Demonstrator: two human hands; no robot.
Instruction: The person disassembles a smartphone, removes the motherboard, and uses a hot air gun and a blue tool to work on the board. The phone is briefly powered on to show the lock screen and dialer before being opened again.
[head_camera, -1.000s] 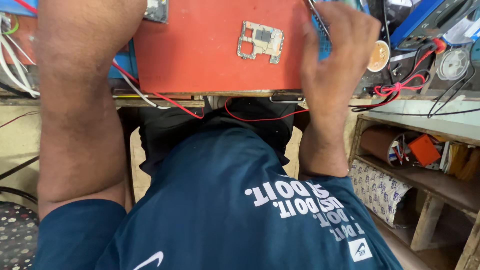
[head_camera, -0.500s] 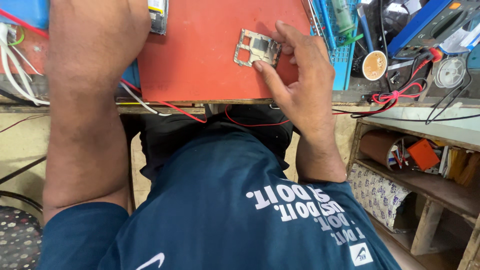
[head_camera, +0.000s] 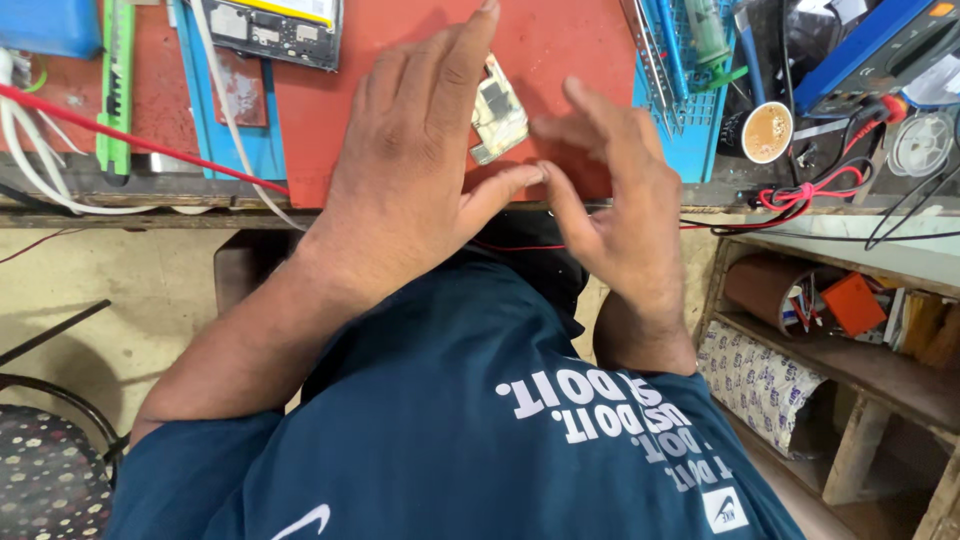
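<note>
Circuit board (head_camera: 497, 118), small, pale and metal-shielded, lies on the red work mat (head_camera: 560, 40) near the front edge of our bench, between our two hands. Our left hand (head_camera: 415, 170) is spread flat over the mat, its fingers stretched out past the board's left edge and its thumb pointing right just below it; the hand covers that side of the board, and we cannot tell whether the fingers touch it or only hover above. Nothing is clasped in it. Our right hand (head_camera: 620, 200) is blurred with motion just right of the board, fingers loosely spread and parted, holding nothing that we can make out. Beyond the left hand an opened phone body (head_camera: 275, 30) rests on a blue mat (head_camera: 255, 140), with a green utility knife (head_camera: 115, 90) further left and a red wire (head_camera: 140, 140) and white cables (head_camera: 30, 170) trailing across the bench edge. To the right, a blue tool tray (head_camera: 690, 120) holds tweezers and drivers, beside a small round tin (head_camera: 767, 132) of brownish paste and a blue bench meter (head_camera: 880, 45) with red and black leads. Lower right, a wooden shelf (head_camera: 860, 370) carries an orange box (head_camera: 852, 303) and assorted clutter.
</note>
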